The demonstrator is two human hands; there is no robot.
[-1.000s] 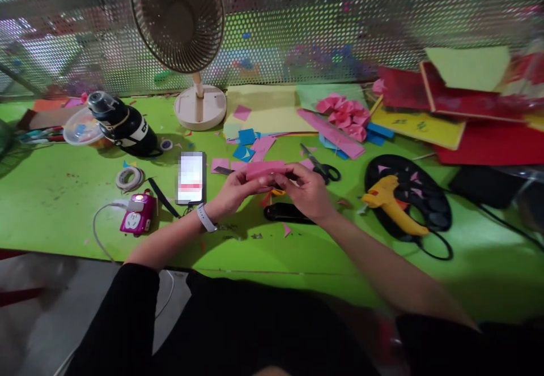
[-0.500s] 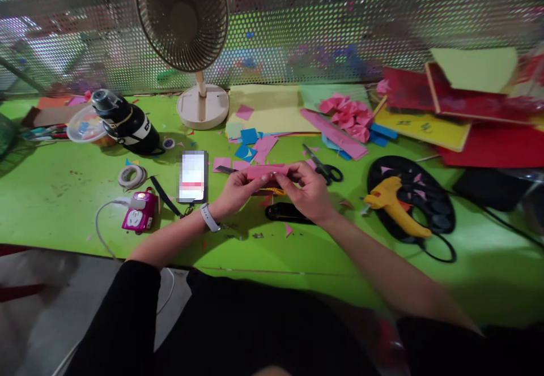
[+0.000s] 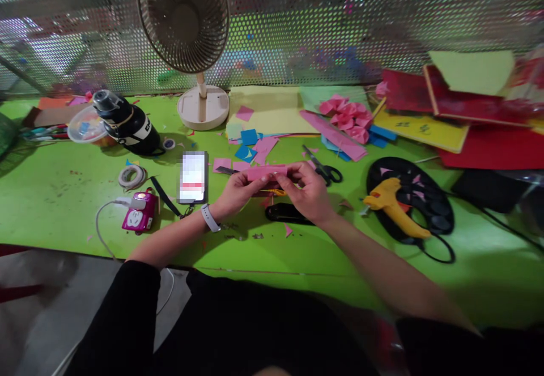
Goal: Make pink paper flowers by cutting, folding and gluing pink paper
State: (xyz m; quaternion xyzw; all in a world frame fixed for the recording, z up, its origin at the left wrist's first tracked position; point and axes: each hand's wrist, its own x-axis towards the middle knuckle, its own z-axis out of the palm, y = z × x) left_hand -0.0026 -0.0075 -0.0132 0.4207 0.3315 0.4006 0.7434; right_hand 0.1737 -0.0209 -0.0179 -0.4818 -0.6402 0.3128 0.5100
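Both my hands hold a folded pink paper strip point(image 3: 267, 171) just above the green table point(image 3: 63, 195). My left hand point(image 3: 238, 192), with a white band on its wrist, pinches the strip's left end. My right hand point(image 3: 309, 190) pinches the right end, fingers curled over it. Under my hands lies a black stapler-like tool point(image 3: 284, 212). Black-handled scissors point(image 3: 322, 166) lie just beyond my right hand. A phone point(image 3: 192, 176) with a lit screen lies left of my left hand.
A desk fan point(image 3: 187, 30) stands at the back before a perforated metal screen. A black bottle point(image 3: 126, 124), tape rolls point(image 3: 131, 176) and a pink power adapter point(image 3: 138, 213) lie left. A yellow glue gun point(image 3: 393, 206) rests on a black tray; coloured paper sheets and pink folded flowers point(image 3: 348, 115) lie right.
The pink strip looks thinner, pressed flatter between my fingers than a second ago. My hands stay in the same place; the view has shifted slightly.
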